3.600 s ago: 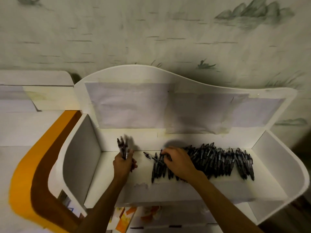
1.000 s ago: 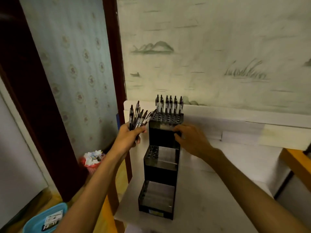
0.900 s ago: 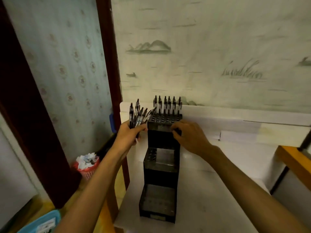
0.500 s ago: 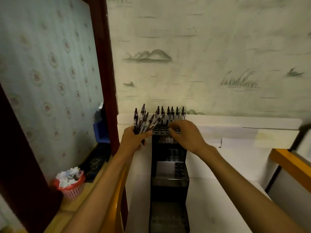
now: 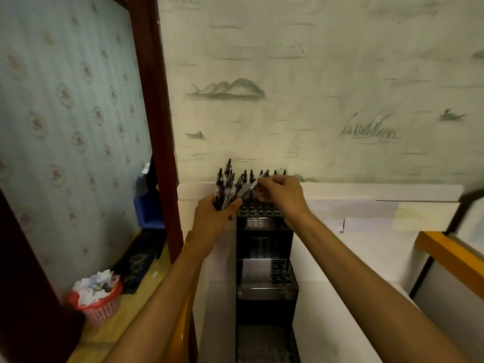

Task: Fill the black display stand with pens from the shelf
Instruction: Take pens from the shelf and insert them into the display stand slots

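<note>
Head view looks down on a tall black plastic tiered display stand [image 5: 264, 247] standing on a white surface [image 5: 353, 258] against a pale wall painted with grey hills and reeds. At about eleven o'clock from the stand's top tier, the left hand [image 5: 213, 217] is curled around a bunch of slim black-and-clear pens [image 5: 225, 187], their ends fanning upward. At about one o'clock, the right hand [image 5: 281, 193] pinches a single slanted clear pen [image 5: 251, 187] between thumb and fingertips, its far end lying across the bunch. A row of pens [image 5: 262, 175] already stands upright along the back of the top tier; the holes nearer the camera look empty, as do most on the middle tier. By my reading, one pen is being drawn from the bunch for loading, with much of the stand left to fill. The next move calls for freeing that pen, turning it upright and lowering it into a vacant hole without knocking its neighbours. At eight o'clock sits a pink mesh waste basket [image 5: 100, 307] stuffed with crumpled paper.
</note>
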`<state>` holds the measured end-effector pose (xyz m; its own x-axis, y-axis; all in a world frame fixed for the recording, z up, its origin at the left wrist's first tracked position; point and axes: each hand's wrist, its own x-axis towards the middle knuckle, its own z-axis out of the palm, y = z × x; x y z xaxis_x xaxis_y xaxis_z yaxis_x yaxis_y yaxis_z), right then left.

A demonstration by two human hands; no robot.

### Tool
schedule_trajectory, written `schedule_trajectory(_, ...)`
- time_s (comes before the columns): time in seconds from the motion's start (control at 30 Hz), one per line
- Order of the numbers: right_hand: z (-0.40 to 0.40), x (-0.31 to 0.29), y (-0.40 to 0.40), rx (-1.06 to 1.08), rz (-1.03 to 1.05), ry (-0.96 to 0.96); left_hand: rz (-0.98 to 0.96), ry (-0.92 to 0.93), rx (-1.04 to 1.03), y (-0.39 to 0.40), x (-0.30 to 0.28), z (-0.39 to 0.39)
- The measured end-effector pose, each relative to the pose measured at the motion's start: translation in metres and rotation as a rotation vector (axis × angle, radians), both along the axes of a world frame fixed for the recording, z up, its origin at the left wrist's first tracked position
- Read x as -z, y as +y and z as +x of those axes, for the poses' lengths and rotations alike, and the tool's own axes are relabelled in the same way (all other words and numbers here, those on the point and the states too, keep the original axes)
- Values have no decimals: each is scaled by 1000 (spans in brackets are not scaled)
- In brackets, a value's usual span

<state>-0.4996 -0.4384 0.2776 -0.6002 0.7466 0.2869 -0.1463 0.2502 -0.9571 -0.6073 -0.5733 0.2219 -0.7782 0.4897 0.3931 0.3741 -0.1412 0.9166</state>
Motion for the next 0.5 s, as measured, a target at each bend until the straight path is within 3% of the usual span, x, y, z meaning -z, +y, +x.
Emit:
schedule_trajectory(0.13,-5,-14,11,83,26,134,6,-62,-54,-6,-2,-14)
schedule_trajectory(0.27,-10,-19,20,179,448,24,-15,-135,-31,-11,-2,-20)
schedule_trajectory(0.5,-25,-19,15,140,735,-116,68,-217,-2,-7,-8,-19)
